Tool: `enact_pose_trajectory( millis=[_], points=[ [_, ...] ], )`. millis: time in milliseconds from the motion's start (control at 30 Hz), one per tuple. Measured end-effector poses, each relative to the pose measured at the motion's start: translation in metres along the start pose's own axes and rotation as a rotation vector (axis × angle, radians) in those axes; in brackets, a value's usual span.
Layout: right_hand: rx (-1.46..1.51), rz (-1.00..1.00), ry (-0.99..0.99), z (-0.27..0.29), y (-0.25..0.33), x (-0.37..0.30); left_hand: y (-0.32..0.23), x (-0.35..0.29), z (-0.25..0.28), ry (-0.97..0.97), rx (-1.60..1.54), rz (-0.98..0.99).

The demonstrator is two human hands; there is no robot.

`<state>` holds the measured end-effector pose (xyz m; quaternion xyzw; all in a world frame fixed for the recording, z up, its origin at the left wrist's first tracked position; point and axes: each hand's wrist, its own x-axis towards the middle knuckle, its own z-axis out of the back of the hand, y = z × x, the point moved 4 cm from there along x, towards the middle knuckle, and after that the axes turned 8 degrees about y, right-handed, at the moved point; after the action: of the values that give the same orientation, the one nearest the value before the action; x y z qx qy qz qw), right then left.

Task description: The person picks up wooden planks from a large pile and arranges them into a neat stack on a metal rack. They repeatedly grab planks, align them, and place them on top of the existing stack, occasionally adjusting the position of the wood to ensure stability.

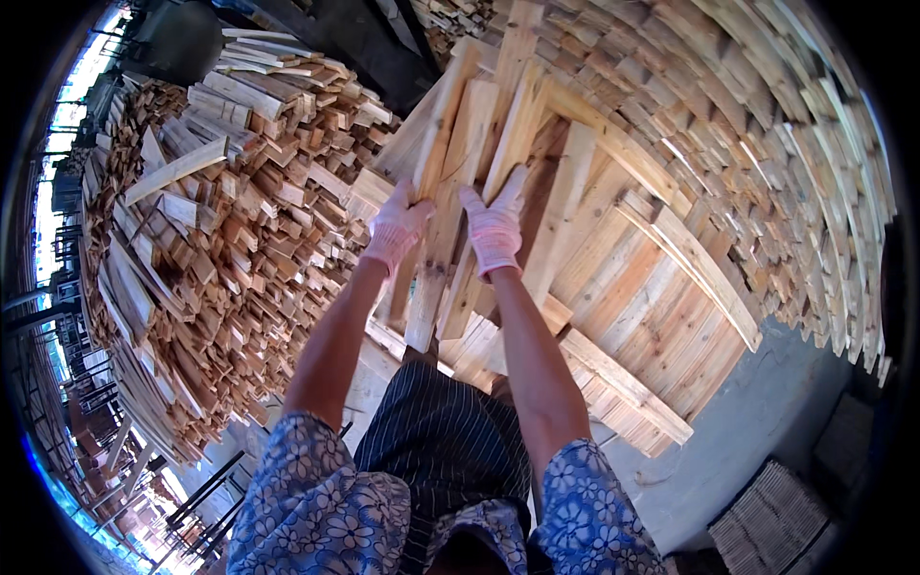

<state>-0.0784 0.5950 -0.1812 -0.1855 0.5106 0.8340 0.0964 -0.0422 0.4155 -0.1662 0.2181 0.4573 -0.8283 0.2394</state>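
Both my hands wear pale gloves with pinkish cuffs and are over a group of long wooden boards. My left hand [401,226] is closed around the left board [447,120], its thumb toward the middle. My right hand [494,222] grips another board [520,125], which passes between its thumb and forefinger. Between the two hands lies a middle board [442,247], its near end by my apron. The fingers under the boards are hidden. A paler board [563,206] slants just right of my right hand.
A stack of flat planks [652,307] sits to the right, with loose battens [628,383] across it. A big heap of wood pieces [259,220] rises on the left. Stacked lumber [728,144] forms a wall at the far right. Grey floor [767,402] shows below it.
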Motion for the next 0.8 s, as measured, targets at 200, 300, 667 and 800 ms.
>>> enact_pose_trajectory(
  millis=[200, 300, 667, 800],
  points=[
    [0.25, 0.099, 0.07, 0.02, -0.005, -0.015, 0.026, -0.042, -0.019, -0.33, 0.209, -0.244],
    [0.178, 0.074, -0.029, 0.051, -0.005, -0.018, 0.016, -0.045, -0.047, -0.155, 0.354, 0.012],
    [-0.398, -0.205, -0.081, -0.003, 0.077, 0.043, 0.023, -0.065, 0.046, -0.091, -0.064, -0.227],
    [-0.357, -0.033, -0.128, -0.008, 0.06, 0.015, -0.006, -0.004, 0.088, -0.217, 0.229, -0.381]
  ],
)
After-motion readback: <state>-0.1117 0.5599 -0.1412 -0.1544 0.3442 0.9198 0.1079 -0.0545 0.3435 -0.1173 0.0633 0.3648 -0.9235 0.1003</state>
